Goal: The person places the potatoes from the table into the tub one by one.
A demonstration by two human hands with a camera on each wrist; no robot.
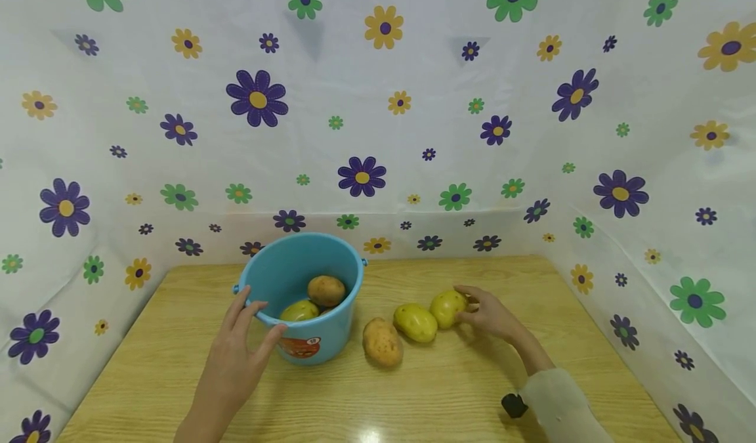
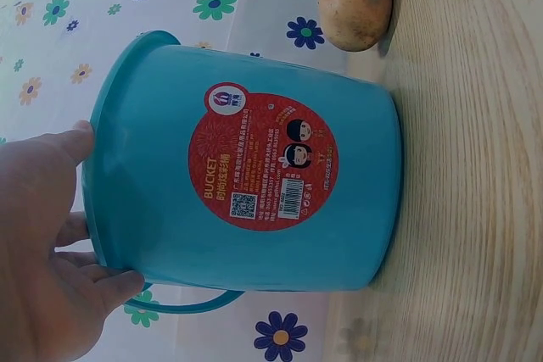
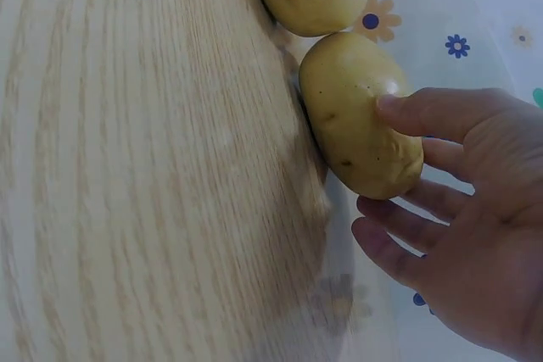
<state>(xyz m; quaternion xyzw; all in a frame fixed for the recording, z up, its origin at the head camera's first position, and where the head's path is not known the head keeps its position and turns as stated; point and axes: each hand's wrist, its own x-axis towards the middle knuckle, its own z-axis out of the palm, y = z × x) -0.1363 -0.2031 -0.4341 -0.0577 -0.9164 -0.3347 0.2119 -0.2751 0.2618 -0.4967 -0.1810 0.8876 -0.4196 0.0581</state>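
Note:
My left hand (image 1: pixel 233 358) holds the rim of a blue plastic bucket (image 1: pixel 321 335), its thumb and fingers spread along the near left edge. A red round label (image 2: pixel 263 163) shows on the bucket's side in the left wrist view. Inside lie a brown potato (image 1: pixel 326 291), a yellowish potato (image 1: pixel 300 310) and part of another. To the right, my right hand (image 1: pixel 491 313) grips the right end of a yellow potato (image 1: pixel 447 308), thumb on one side and fingers on the other. Its left end meets a second yellow potato (image 1: pixel 415 323) on the table.
A brown potato (image 1: pixel 382 342) lies on the wooden table (image 1: pixel 331 403) between the bucket and the yellow potatoes. Flower-printed white cloth (image 1: pixel 378 121) stands behind the table and at both sides. A small black object (image 1: pixel 514 405) is beside my right sleeve (image 1: pixel 561 403).

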